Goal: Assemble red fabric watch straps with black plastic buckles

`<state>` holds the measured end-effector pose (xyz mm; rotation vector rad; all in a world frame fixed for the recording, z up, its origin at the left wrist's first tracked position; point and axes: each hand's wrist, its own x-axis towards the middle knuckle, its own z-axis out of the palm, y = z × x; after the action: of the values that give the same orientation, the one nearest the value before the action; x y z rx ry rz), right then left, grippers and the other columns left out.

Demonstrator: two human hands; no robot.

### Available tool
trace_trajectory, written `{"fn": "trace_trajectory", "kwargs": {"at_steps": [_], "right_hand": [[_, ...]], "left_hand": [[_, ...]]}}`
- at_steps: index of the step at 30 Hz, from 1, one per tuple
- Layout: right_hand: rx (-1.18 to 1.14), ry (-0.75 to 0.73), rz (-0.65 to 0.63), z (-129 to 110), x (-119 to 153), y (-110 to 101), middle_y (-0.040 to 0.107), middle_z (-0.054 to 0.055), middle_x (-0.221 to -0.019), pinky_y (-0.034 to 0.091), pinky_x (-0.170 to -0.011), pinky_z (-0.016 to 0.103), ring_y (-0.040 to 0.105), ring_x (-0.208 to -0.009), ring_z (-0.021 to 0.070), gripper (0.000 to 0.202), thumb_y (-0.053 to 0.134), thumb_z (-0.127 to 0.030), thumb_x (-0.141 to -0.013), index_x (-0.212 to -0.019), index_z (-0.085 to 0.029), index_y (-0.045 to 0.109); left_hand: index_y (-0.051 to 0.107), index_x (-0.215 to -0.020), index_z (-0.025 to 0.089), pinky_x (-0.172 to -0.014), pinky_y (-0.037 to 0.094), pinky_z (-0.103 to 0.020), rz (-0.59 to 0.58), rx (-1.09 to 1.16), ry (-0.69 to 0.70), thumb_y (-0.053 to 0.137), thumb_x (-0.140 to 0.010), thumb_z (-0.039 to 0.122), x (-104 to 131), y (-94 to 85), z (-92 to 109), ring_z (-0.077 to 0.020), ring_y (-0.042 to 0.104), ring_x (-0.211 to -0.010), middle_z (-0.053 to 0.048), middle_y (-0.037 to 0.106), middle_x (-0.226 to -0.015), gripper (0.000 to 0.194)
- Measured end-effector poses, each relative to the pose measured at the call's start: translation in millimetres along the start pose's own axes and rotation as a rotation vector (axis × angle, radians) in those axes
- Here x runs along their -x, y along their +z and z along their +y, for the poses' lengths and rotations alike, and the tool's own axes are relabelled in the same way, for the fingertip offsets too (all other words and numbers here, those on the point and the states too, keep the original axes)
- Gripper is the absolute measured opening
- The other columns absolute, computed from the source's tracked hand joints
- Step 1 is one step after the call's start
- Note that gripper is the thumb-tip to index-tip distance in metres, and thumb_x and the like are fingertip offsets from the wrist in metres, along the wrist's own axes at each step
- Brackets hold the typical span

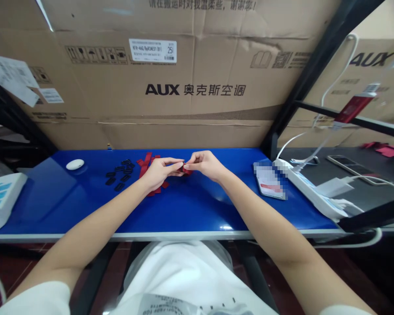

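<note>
Over the middle of the blue table, my left hand [162,172] and my right hand [205,165] meet at the fingertips. A short red strap [187,170] is pinched in my right thumb and fingers. A small dark piece, perhaps a black buckle, shows at my left fingertips; my fingers mostly hide it. Beside and partly behind my left hand lie several loose red strap pieces [146,162]. Farther left, several small black plastic buckles [120,174] are scattered on the table.
The blue table [197,210] backs onto a big cardboard box [197,65]. A white oval object [75,164] lies at left, near a white device [5,201]. At right are a phone [269,180], a white power strip [310,190] with cables, and a black metal frame [292,83].
</note>
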<state>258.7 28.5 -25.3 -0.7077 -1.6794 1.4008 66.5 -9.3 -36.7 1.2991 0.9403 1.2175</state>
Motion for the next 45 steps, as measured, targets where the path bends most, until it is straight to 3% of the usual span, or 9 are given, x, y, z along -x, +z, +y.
{"fn": "trace_trajectory", "kwargs": {"at_steps": [4,9,19,23,26,29,33,39,45], "right_hand": [[0.043,0.048,-0.11,2.5,1.1,-2.4,0.07,0.003,-0.063,0.05,-0.064,0.029,0.064,-0.06,0.0148,0.025,0.084,-0.028,-0.056,-0.06,-0.016,0.062],[-0.037,0.032,0.048,6.6,-3.3,1.3,0.07,0.002,-0.065,0.049,-0.065,0.028,0.064,-0.062,0.0138,0.021,0.082,-0.025,-0.057,-0.066,-0.015,0.065],[-0.19,0.063,0.044,10.7,-3.8,5.3,0.067,-0.001,-0.061,0.044,-0.066,0.027,0.061,-0.061,0.0128,0.025,0.08,-0.022,-0.054,-0.068,-0.016,0.06],[-0.191,0.102,0.083,16.7,-5.0,9.9,0.065,-0.002,-0.061,0.044,-0.063,0.027,0.06,-0.06,0.0134,0.03,0.08,-0.027,-0.056,-0.073,-0.018,0.057],[-0.154,0.049,0.109,15.4,-4.4,12.5,0.066,-0.001,-0.069,0.046,-0.063,0.027,0.061,-0.063,0.0134,0.032,0.079,-0.032,-0.062,-0.083,-0.018,0.059],[-0.068,-0.029,0.056,10.8,-2.4,12.6,0.068,0.002,-0.079,0.049,-0.067,0.029,0.062,-0.07,0.0148,0.033,0.076,-0.034,-0.067,-0.092,-0.017,0.063],[0.143,-0.162,0.002,7.8,-0.5,10.2,0.07,0.005,-0.096,0.052,-0.079,0.034,0.065,-0.085,0.0187,0.04,0.079,-0.032,-0.065,-0.1,-0.017,0.067],[0.447,-0.313,0.049,7.7,2.5,8.1,0.072,0.005,-0.093,0.052,-0.081,0.034,0.067,-0.083,0.0195,0.031,0.074,-0.034,-0.072,-0.098,-0.017,0.069],[0.473,-0.387,0.038,9.2,3.9,11.9,0.072,0.006,-0.098,0.052,-0.086,0.034,0.067,-0.09,0.0198,0.036,0.076,-0.033,-0.071,-0.102,-0.017,0.068]], "left_hand": [[0.075,-0.101,0.012,-0.083,0.058,-0.043,-0.119,-0.089,-0.062,0.083,-0.067,0.037,0.4,-2.6,-2.1,-0.0245,0.072,-0.082,-0.013,0.075,-0.095,0.043],[0.073,-0.105,0.013,-0.087,0.057,-0.042,-0.087,-0.013,-0.056,0.084,-0.067,0.034,-0.7,-4.2,0.5,-0.0215,0.072,-0.083,-0.012,0.074,-0.1,0.045],[0.068,-0.114,0.014,-0.088,0.055,-0.046,-0.109,-0.236,0.049,0.085,-0.064,0.032,3.3,-7.5,5.2,-0.0241,0.072,-0.082,-0.009,0.075,-0.091,0.056],[0.071,-0.106,0.014,-0.083,0.057,-0.044,-0.103,-0.26,0.116,0.085,-0.063,0.034,1.6,-5.2,4.9,-0.0228,0.072,-0.08,-0.01,0.071,-0.104,0.05],[0.069,-0.103,0.013,-0.081,0.059,-0.043,-0.015,-0.204,0.181,0.085,-0.061,0.036,0.4,-2.6,6.8,-0.0213,0.071,-0.078,-0.009,0.069,-0.105,0.051],[0.065,-0.104,0.013,-0.081,0.059,-0.043,0.033,-0.183,0.158,0.085,-0.061,0.037,-0.2,-1.6,8.5,-0.0204,0.071,-0.073,-0.005,0.072,-0.084,0.054],[0.064,-0.096,0.012,-0.081,0.057,-0.043,0.027,-0.169,0.133,0.087,-0.059,0.038,-0.8,-4.0,7.7,-0.0202,0.07,-0.07,-0.004,0.072,-0.074,0.051],[0.063,-0.089,0.013,-0.08,0.056,-0.038,-0.011,-0.072,0.111,0.085,-0.062,0.035,-1.4,-6.6,5.1,-0.0181,0.07,-0.075,-0.005,0.072,-0.085,0.041],[0.062,-0.083,0.013,-0.07,0.055,-0.028,-0.032,0.083,0.007,0.083,-0.065,0.029,-3.0,-3.0,3.2,-0.0127,0.067,-0.066,-0.003,0.069,-0.08,0.032]]}}
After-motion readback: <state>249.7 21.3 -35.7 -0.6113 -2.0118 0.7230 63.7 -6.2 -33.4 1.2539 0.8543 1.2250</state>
